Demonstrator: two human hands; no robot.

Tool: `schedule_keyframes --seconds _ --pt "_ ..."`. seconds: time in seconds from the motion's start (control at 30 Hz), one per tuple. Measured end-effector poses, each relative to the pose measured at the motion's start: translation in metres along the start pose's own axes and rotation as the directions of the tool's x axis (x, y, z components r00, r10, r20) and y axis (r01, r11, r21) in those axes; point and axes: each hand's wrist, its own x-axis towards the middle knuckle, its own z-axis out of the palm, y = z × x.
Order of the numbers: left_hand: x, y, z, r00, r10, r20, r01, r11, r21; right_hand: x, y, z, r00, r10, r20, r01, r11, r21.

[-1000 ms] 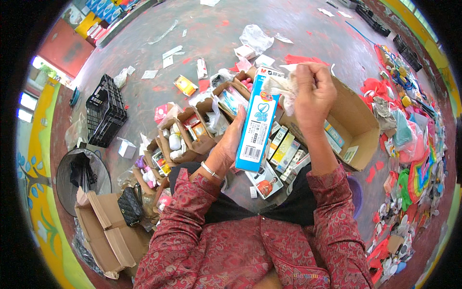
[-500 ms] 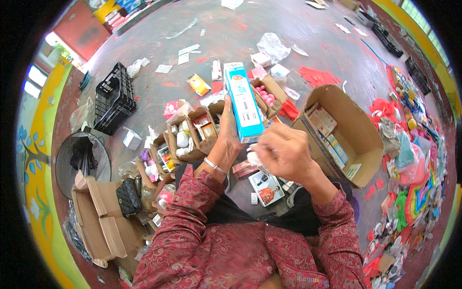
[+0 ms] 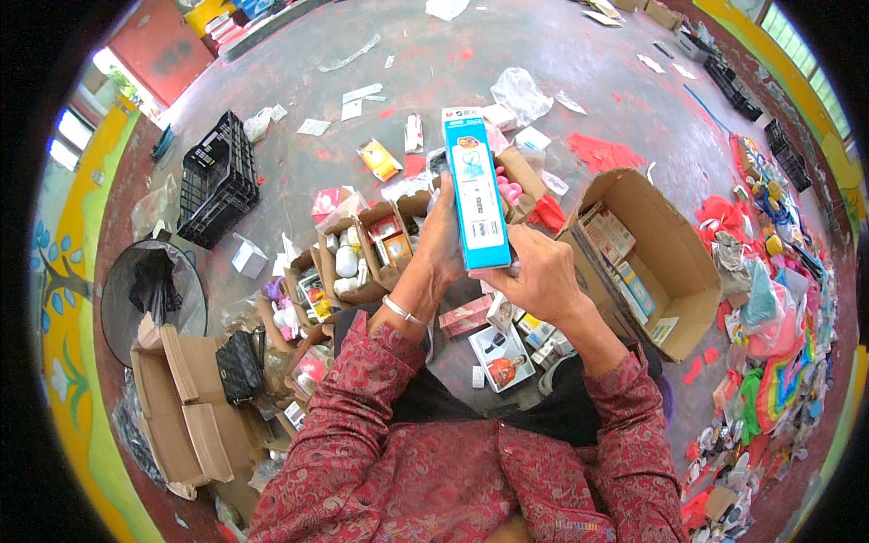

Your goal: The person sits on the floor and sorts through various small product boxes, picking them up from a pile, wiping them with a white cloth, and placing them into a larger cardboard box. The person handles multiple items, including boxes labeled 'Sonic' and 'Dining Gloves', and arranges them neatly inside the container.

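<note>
A long blue-and-white cardboard box (image 3: 476, 195) is up in front of me, its far end pointing away. My left hand (image 3: 438, 240) is closed round its left side. At the near end, my right hand (image 3: 541, 271) grips the lower right corner, with thumb and fingers against the box; whether that end is open is hidden. Below the hands lie a pink box (image 3: 465, 316), a white box with a picture on it (image 3: 501, 356) and several small packages. Just beyond the left hand stand small cartons holding white bottles (image 3: 347, 261) and other packs.
On the right stands a large open carton (image 3: 683, 271) with flat boxes inside. Past it spreads a heap of coloured clutter (image 3: 769, 299). Leftward are a black crate (image 3: 217, 181), a round mesh bin (image 3: 154, 303), flattened cardboard (image 3: 186, 407) and a black quilted bag (image 3: 241, 369).
My right hand, blurred and just off the box before, has moved up onto its near right corner. The blue box has shifted slightly right, with my left hand still round it.
</note>
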Motion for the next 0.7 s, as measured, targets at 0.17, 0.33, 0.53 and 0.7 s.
schedule_keyframes --seconds 0.17,0.33,0.53,0.7 --pt "0.000 0.007 0.001 0.999 0.002 -0.039 0.004 0.991 0.134 -0.005 0.004 0.001 0.980 -0.196 0.012 0.190 0.927 -0.323" --pt "-0.006 0.004 0.003 0.998 -0.051 0.043 0.052 0.999 -0.014 -0.003 -0.005 -0.008 0.990 -0.138 0.036 0.142 0.980 -0.137" --pt "0.003 -0.008 -0.012 0.982 -0.182 0.045 0.185 0.980 -0.075 0.010 0.001 -0.037 0.821 0.503 -0.269 -0.204 0.699 0.686" --pt "-0.007 -0.028 -0.005 0.915 -0.329 0.233 0.386 0.881 -0.274 0.012 -0.012 -0.017 0.940 -0.093 -0.329 0.146 0.979 0.141"
